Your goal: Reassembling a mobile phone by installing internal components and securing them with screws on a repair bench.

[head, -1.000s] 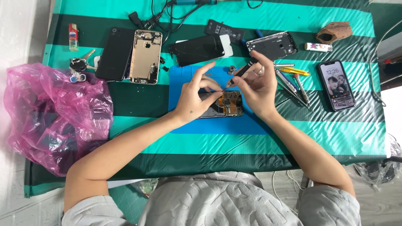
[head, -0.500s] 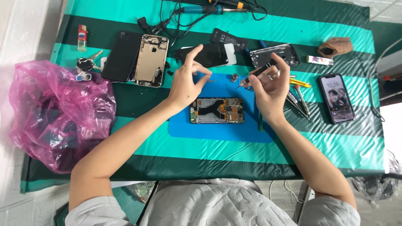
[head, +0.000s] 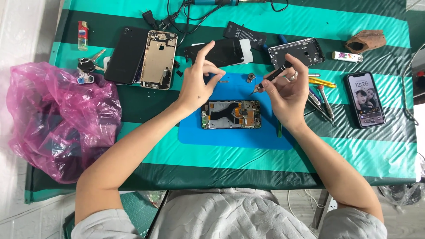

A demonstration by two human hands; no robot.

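Note:
An opened phone (head: 231,114) with its circuit board showing lies on a blue mat (head: 230,135). My right hand (head: 285,93) hovers just right of it and grips a thin black screwdriver (head: 271,77), tip pointing down-left above the mat. My left hand (head: 199,82) is raised above the mat's upper left, thumb and forefinger pinched together; whether they hold something tiny I cannot tell. A small metal part (head: 251,78) rests on the mat between the hands.
A green striped cloth (head: 367,155) covers the table. A pink plastic bag (head: 57,119) sits left. Phone shells (head: 146,57), a black frame (head: 295,51), a battery (head: 244,32), keys (head: 88,66), spare screwdrivers (head: 321,95) and a lit phone (head: 365,99) lie around.
Both hands have lifted off the opened phone and moved toward the mat's far edge; the phone's board now lies uncovered. The view has also shifted.

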